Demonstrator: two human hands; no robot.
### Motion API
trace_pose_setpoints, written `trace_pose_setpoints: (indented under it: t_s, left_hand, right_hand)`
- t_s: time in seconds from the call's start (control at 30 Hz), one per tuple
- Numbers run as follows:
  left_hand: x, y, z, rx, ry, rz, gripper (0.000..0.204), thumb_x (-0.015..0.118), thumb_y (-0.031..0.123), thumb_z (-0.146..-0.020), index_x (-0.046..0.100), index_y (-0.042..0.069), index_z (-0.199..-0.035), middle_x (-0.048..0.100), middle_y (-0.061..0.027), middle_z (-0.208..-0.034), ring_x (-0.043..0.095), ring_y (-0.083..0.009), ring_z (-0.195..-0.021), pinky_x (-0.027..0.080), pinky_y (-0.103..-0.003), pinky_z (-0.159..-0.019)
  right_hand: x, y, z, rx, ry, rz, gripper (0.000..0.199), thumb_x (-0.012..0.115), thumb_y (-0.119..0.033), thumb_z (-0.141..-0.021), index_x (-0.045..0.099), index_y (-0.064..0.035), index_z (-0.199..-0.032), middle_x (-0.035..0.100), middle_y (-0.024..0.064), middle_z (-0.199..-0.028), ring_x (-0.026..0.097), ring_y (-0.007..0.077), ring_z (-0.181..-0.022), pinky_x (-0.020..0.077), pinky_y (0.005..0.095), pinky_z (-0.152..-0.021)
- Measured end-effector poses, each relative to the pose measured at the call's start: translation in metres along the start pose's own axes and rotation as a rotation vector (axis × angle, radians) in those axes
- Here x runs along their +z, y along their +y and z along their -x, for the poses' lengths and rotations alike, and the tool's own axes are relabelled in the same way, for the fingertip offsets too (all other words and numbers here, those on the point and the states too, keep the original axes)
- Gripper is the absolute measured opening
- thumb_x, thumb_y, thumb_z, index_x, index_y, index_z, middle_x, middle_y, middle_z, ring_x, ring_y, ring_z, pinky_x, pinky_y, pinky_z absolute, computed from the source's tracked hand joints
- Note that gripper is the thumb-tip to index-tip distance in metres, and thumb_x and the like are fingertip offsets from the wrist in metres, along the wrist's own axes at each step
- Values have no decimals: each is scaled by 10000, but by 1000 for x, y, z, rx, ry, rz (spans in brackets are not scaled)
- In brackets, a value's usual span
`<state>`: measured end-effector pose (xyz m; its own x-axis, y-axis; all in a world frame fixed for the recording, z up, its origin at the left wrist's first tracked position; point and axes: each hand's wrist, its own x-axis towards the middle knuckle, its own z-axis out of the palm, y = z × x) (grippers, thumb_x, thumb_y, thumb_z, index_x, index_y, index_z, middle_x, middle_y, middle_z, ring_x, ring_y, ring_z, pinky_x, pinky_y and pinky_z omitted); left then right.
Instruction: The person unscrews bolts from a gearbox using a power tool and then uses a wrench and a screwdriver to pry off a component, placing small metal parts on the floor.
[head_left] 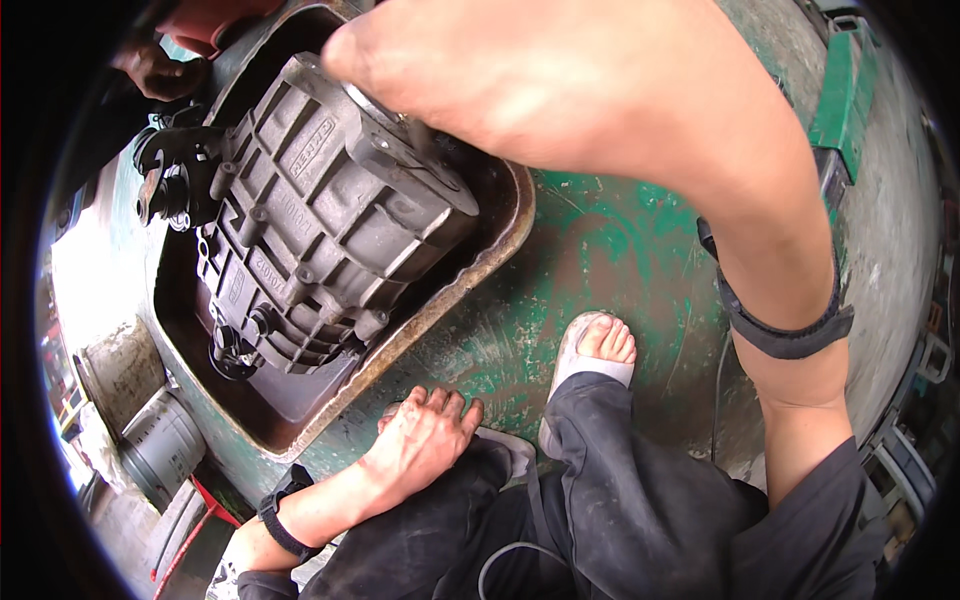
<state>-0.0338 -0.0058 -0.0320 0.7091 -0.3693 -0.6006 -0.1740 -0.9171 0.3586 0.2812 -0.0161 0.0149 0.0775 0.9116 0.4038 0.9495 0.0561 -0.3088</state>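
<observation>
Head view: the grey cast gearbox housing [320, 220] lies tilted in a rusty metal tray [500, 245] on the green floor [590, 240]. The right hand [520, 90] rests on the housing's upper end; its grip state cannot be told. The left hand [425, 440] lies released, fingers spread, on the person's knee, near the tray edge.

No packages, signs or screens show; the only lettering is raised grey marks cast into the metal housing [320, 210], upper left of the frame.

L hand [425, 440] flat, fingers spread; R hand [470, 75] reaching fwd, arm extended.
</observation>
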Motion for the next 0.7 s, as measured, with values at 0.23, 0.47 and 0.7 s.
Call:
trace_pose_setpoints:
  t_s: [0.23,0.47,0.7]
  left_hand:
    - [-1,-2,2,-3,47,-9,387,542,159,-863,584,38,-1228,622,-86,-956,617,-223,-909,456,-348,-787]
    - [11,2,1,-24,89,8,382,553,185,-853,602,14,-1190,621,-83,-930,619,-222,-901,459,-354,-774]
    - [36,11,-3,-93,209,-92,276,529,203,-827,610,66,-1052,606,-76,-871,603,-242,-861,445,-388,-757]
  right_hand:
    - [3,4,0,10,-28,-23,190,610,-182,-910,679,-7,-936,495,47,-658,445,116,-479,346,262,-476]
    - [-23,0,2,73,-78,-60,193,597,-173,-917,682,-5,-957,496,40,-674,443,111,-482,346,254,-476]
    - [-39,0,-2,172,-187,-231,199,583,-165,-924,686,-4,-978,498,33,-690,442,106,-486,347,246,-476]
